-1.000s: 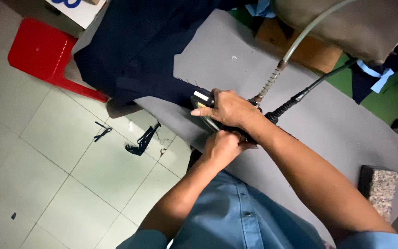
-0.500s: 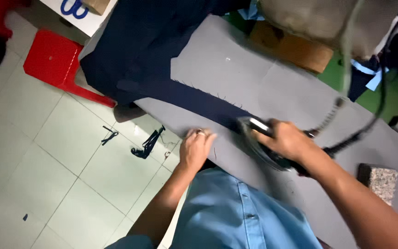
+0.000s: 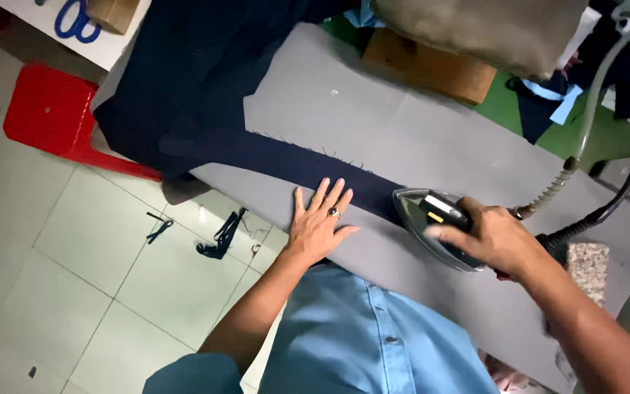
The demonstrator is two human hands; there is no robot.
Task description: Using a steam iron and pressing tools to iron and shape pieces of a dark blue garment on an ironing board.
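On the grey ironing board (image 3: 432, 138) lies one dark navy fabric strip (image 3: 293, 162), running left to a larger navy garment (image 3: 184, 73) hanging off the far-left edge. One left hand (image 3: 320, 226) presses flat on the strip's near edge, fingers spread apart. One right hand (image 3: 494, 237) is clamped on the handle of one steam iron (image 3: 432, 222), just right of the strip's end. Far left stands one red stool (image 3: 52, 120); two dark scraps (image 3: 220, 237) lie on the floor.

1. Left hand (image 3: 318, 225) lies flat, palm down, fingers spread and pointing far, forearm bare.
2. Right hand (image 3: 491, 235) is curled in a closed grip, knuckles up, forearm running near-right.
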